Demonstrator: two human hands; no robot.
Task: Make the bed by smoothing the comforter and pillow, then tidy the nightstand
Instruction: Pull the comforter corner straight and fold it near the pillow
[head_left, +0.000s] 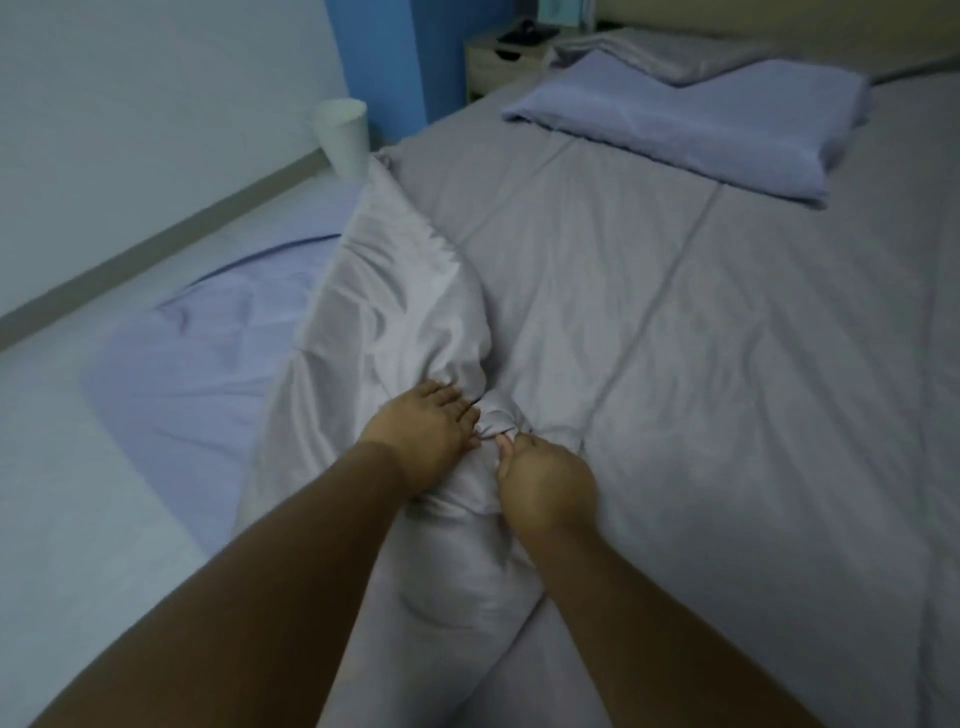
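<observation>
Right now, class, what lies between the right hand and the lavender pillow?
In the head view, only smooth grey comforter, crossed by stitched seams, separates the right hand from the lavender pillow; nothing rests on it.

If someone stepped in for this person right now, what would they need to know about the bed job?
Left hand: rests on the bunched fold of the comforter; grip unclear.
Right hand: clutches the same fold.
Comforter lies mostly flat, its left edge folded back and rumpled. Pillow lies at the head.
Done: most of the comforter spread.
Left: flatten the fold, smooth the pillow, tidy the nightstand.
</observation>
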